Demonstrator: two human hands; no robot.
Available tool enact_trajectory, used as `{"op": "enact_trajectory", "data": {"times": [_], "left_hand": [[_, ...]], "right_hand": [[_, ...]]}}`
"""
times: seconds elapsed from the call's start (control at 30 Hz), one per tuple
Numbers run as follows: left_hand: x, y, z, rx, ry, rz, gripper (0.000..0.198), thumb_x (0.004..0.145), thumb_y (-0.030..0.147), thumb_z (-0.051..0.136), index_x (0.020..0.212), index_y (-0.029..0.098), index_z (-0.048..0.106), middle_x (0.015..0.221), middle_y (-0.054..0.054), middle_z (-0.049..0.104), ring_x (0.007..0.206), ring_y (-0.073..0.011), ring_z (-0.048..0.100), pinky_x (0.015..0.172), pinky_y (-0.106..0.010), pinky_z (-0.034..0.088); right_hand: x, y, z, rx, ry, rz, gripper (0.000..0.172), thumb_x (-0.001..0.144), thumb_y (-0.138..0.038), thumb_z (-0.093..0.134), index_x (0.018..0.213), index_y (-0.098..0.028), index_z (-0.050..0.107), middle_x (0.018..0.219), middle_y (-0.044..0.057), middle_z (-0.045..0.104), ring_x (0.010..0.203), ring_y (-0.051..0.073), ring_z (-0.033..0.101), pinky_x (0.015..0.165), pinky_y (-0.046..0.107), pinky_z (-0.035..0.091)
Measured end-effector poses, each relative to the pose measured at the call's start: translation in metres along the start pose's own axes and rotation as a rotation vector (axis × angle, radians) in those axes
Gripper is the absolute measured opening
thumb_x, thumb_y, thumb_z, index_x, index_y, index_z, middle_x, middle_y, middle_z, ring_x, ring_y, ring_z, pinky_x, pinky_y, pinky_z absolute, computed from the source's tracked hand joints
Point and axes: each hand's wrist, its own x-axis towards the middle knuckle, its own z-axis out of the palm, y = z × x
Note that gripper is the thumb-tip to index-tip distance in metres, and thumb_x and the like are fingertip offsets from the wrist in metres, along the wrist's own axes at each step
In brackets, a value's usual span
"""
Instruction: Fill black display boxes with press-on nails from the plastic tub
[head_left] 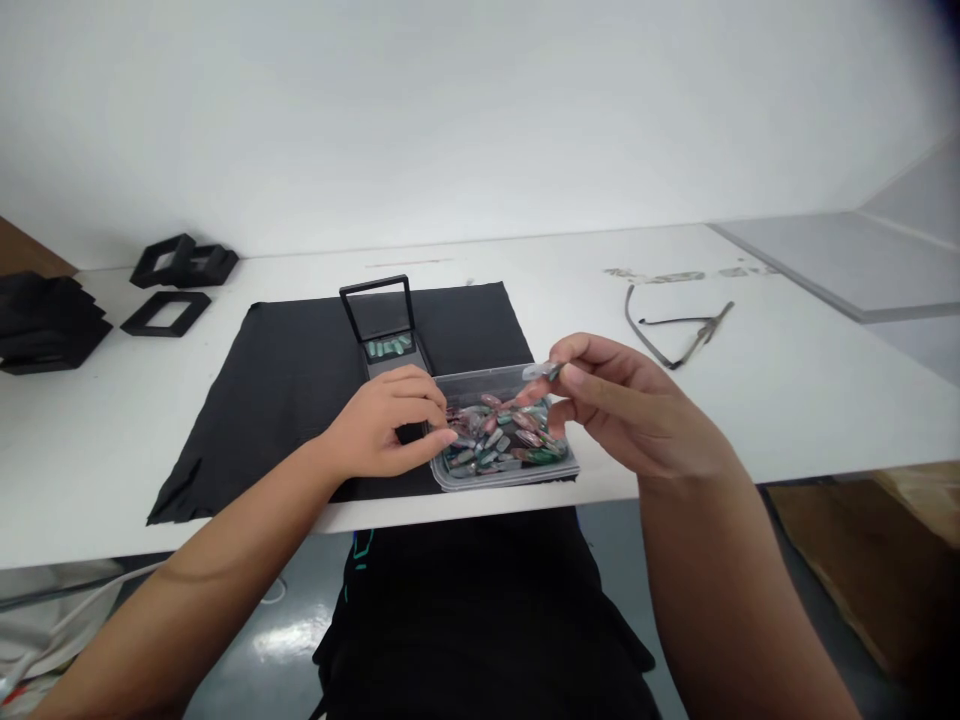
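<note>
While the clear plastic tray (pixel 504 470) of small coloured pieces sits at the near edge of the black cloth (pixel 300 380), I have my two hands apart on either side of it. My left hand (pixel 390 425) is curled, fingertips resting at the tray's left rim, gripping nothing that I can make out. My right hand (pixel 622 405) hovers above the tray's right side with thumb and fingers pinched on one small greyish piece (pixel 541 371).

To do this well, I judge I should keep the pinch light and near the piece's middle, steady the tray with the left hand so it does not slide off the table edge, and carry the piece low over the cloth.

Just behind the tray stands the open black display case (pixel 384 335), lid upright, with a few greenish pieces lying in its base. Farther left lie black frames (pixel 166 312); farther right, a pair of spectacles (pixel 679 335). I can read no brand, label or writing anywhere.
</note>
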Motion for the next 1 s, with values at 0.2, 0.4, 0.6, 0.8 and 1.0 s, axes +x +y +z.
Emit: {"op": "enact_trajectory", "data": {"times": [0.2,0.4,0.6,0.8,1.0], "left_hand": [[0.0,0.0,0.001,-0.005,0.006,0.0,0.011,0.088,0.025,0.066,0.081,0.018,0.066,0.084,-0.005,0.071,0.082,-0.0164,0.064,0.082,-0.034,0.053],[0.0,0.0,0.001,0.0,0.008,0.004,0.01,0.089,0.027,0.066,0.082,0.019,0.067,0.085,-0.005,0.072,0.082,-0.0163,0.064,0.082,-0.034,0.054],[0.001,0.003,0.0,0.056,0.066,-0.033,0.009,0.09,0.028,0.066,0.092,0.02,0.07,0.09,-0.004,0.073,0.084,-0.0156,0.066,0.081,-0.032,0.051],[0.002,0.006,0.001,0.099,0.16,-0.001,0.008,0.09,0.025,0.067,0.095,0.02,0.069,0.089,-0.004,0.072,0.084,-0.0148,0.066,0.08,-0.031,0.051],[0.003,0.008,0.001,0.078,0.171,0.016,0.007,0.09,0.024,0.066,0.096,0.021,0.068,0.09,-0.004,0.072,0.084,-0.0145,0.066,0.08,-0.03,0.052]], "right_hand": [[0.0,0.005,0.004,-0.121,0.056,0.002,0.013,0.086,-0.032,0.077,0.094,-0.023,0.071,0.08,0.001,0.074,0.076,0.012,0.07,0.053,0.017,0.058],[-0.003,0.006,0.011,-0.177,0.07,0.0,0.014,0.085,-0.03,0.078,0.093,-0.022,0.07,0.074,-0.001,0.073,0.066,0.009,0.069,0.052,0.014,0.056],[-0.009,0.007,0.017,-0.177,0.005,-0.035,0.012,0.089,-0.027,0.074,0.1,-0.024,0.07,0.082,0.001,0.076,0.079,0.013,0.073,0.056,0.017,0.059],[-0.012,0.01,0.027,-0.036,-0.04,-0.033,0.01,0.09,-0.023,0.072,0.099,-0.026,0.071,0.081,0.0,0.075,0.076,0.012,0.073,0.053,0.017,0.058],[-0.018,-0.004,0.055,0.146,-0.042,-0.119,0.006,0.089,-0.027,0.073,0.093,-0.032,0.072,0.078,-0.001,0.074,0.061,0.013,0.068,0.041,0.019,0.052]]}}
